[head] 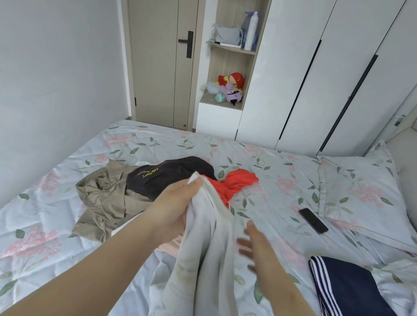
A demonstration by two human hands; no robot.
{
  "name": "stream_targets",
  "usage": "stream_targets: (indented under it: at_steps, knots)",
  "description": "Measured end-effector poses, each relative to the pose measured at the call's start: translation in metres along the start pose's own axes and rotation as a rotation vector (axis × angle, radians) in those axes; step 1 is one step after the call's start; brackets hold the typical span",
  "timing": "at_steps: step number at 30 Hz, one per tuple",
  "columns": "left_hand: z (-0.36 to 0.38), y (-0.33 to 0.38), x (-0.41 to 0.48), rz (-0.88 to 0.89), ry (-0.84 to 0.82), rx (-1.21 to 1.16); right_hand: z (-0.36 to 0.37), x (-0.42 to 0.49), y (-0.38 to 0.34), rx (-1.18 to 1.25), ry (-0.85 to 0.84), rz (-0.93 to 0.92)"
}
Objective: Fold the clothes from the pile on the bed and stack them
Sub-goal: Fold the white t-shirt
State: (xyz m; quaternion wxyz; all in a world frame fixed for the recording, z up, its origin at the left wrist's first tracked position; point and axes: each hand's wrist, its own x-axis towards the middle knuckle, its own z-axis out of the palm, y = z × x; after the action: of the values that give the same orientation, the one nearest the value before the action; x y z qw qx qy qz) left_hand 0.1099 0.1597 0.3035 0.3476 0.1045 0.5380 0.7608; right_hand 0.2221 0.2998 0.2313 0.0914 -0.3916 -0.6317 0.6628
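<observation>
On a bed [37,255] with a floral sheet, viewed over the person's own arms, a loose pile of clothes lies centre left. A beige garment [105,198] is leftmost, a black garment [172,177] with small gold lettering laps over it, and a red garment [238,184] sits just to the right.

In front of the pile the left hand [173,210] is held up, its fingers and thumb curled round the bunched top of a white garment [204,260] that hangs crumpled down to the sheet. Beside the hanging cloth the right hand [257,248] is blurred, with fingers straight and spread, holding nothing. Whether it touches the cloth cannot be told.

Further right a dark phone [313,220] lies near a pillow [361,189]. At the near right sits a folded navy garment [357,302] with white stripes, seemingly the start of the stack.

The step in hand looks like taking up one piece to fold. The next move likely calls for the right hand to find a second edge so the cloth can be spread flat.
</observation>
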Motion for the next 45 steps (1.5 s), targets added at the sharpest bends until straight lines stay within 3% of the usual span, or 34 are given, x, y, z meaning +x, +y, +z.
stream_targets:
  at_steps: [4, 7, 11, 13, 15, 17, 19, 20, 22, 24, 25, 28, 32, 34, 39, 42, 45]
  knots:
    - [0.006, 0.018, 0.005, -0.070, 0.124, -0.250, 0.010, -0.018, 0.027, 0.307, -0.327, 0.183]
    - [-0.003, 0.030, 0.009, -0.044, 0.200, -0.367, 0.006, -0.015, 0.032, 0.317, -0.470, 0.257]
    - [-0.019, 0.035, 0.008, -0.024, 0.216, -0.431, 0.011, -0.011, 0.024, 0.063, -0.499, 0.097]
    - [-0.026, 0.036, 0.007, 0.004, 0.234, -0.332, 0.014, -0.006, 0.020, 0.115, -0.395, -0.018]
    - [-0.036, 0.042, 0.005, 0.068, 0.344, -0.043, 0.011, -0.004, 0.004, 0.249, -0.201, -0.124]
    - [-0.057, 0.045, 0.004, 0.154, 0.548, 0.636, 0.001, -0.003, -0.018, 0.218, -0.041, -0.279]
    - [-0.073, 0.042, 0.000, 0.272, 0.664, 1.217, -0.007, -0.007, -0.040, 0.061, -0.046, -0.440]
    - [-0.073, 0.039, -0.005, 0.384, 0.576, 1.315, -0.008, -0.011, -0.051, -0.012, -0.111, -0.496]
    - [-0.057, 0.035, -0.012, 0.544, 0.057, 1.302, -0.002, -0.019, -0.069, -0.169, -0.258, -0.601]
    - [-0.035, 0.028, -0.012, 0.490, -0.407, 1.233, 0.009, -0.027, -0.080, -0.341, -0.368, -0.666]
    - [-0.028, 0.025, -0.009, 0.471, -0.486, 1.232, 0.013, -0.030, -0.083, -0.407, -0.401, -0.679]
    - [-0.024, 0.026, 0.000, 0.396, -0.369, 1.196, 0.007, -0.030, -0.085, -0.531, -0.356, -0.624]
    - [-0.030, 0.032, 0.008, 0.371, -0.176, 0.928, -0.018, -0.025, -0.072, -0.712, -0.263, -0.475]
    - [-0.031, 0.037, 0.013, 0.386, -0.082, 0.887, -0.024, -0.025, -0.068, -0.595, -0.279, -0.407]
    - [-0.027, 0.031, 0.022, 0.592, 0.251, 1.300, -0.011, -0.025, -0.086, -0.329, -0.268, -0.308]
    - [-0.020, 0.022, 0.017, 0.616, 0.375, 1.122, -0.001, -0.022, -0.104, 0.042, -0.184, -0.204]
    - [-0.011, 0.017, 0.004, 0.571, 0.147, 0.761, 0.006, -0.022, -0.126, 0.492, -0.077, -0.119]
